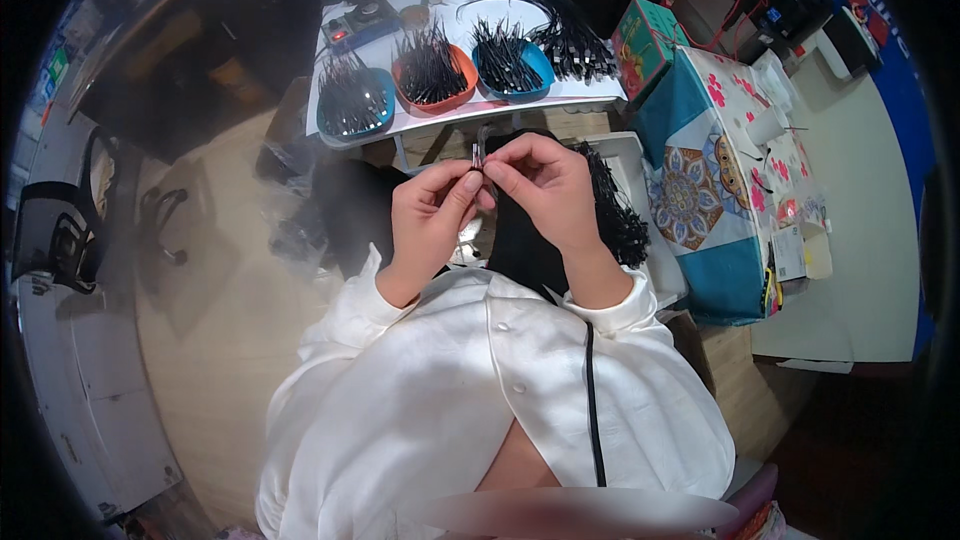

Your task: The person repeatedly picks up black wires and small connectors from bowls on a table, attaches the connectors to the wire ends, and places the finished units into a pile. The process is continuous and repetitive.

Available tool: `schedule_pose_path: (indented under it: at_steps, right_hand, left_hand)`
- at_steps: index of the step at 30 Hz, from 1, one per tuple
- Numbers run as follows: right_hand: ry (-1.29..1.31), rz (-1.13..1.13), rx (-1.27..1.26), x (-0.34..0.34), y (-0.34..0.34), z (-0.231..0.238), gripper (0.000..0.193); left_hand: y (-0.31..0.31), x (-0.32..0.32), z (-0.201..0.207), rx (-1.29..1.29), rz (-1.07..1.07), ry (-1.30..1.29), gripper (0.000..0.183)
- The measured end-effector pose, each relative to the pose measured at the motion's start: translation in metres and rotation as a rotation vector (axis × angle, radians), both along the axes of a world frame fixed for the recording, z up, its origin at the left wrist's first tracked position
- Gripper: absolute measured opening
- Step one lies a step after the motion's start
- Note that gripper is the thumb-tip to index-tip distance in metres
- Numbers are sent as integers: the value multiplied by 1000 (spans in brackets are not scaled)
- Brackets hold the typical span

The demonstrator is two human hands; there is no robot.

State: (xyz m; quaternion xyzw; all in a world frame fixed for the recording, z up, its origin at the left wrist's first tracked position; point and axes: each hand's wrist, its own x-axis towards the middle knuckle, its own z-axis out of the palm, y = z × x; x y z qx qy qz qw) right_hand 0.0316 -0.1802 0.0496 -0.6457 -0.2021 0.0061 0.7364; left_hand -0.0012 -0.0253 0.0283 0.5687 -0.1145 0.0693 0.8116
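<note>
Close together in front of my chest, both hands work on one small cable connector (476, 152) with a shiny metal end. My left hand (432, 215) is closed, pinching it between thumb and fingertips. On its other side, my right hand (545, 185) is closed too, thumb and forefinger pressed together at the connector. A thin, pale loop (487, 130) rises just above the fingertips; I cannot tell whether it is wire or clear sleeve. The fingers partly hide the piece. Beyond the hands stands a white table (410, 128) with short black cables sorted into bowls.
A teal bowl (389, 105), an orange bowl (468, 68) and a blue bowl (547, 65) line the table's near edge. Behind them lie a loose cable bundle (545, 15) and a small device (365, 22). At right are a white bin (662, 265) and a cloth-covered table (700, 190).
</note>
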Motion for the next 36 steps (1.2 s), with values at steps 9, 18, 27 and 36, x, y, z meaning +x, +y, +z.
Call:
schedule_pose_path:
  at_steps: [9, 18, 27, 36]
  right_hand:
    - [119, 85, 160, -5, -12, -2, 9]
    - [202, 175, 324, 0, -12, -15, 9]
    - [289, 76, 238, 1, -7, -14, 14]
    - [-30, -63, -61, -10, -5, 2, 12]
  left_hand:
    - [-3, -8, 4, -158, -164, 131, 15]
    - [-4, -7, 3, -114, -130, 92, 17]
    - [-2, -2, 0, -210, -169, 162, 16]
    - [-5, 0, -2, -124, -89, 127, 17]
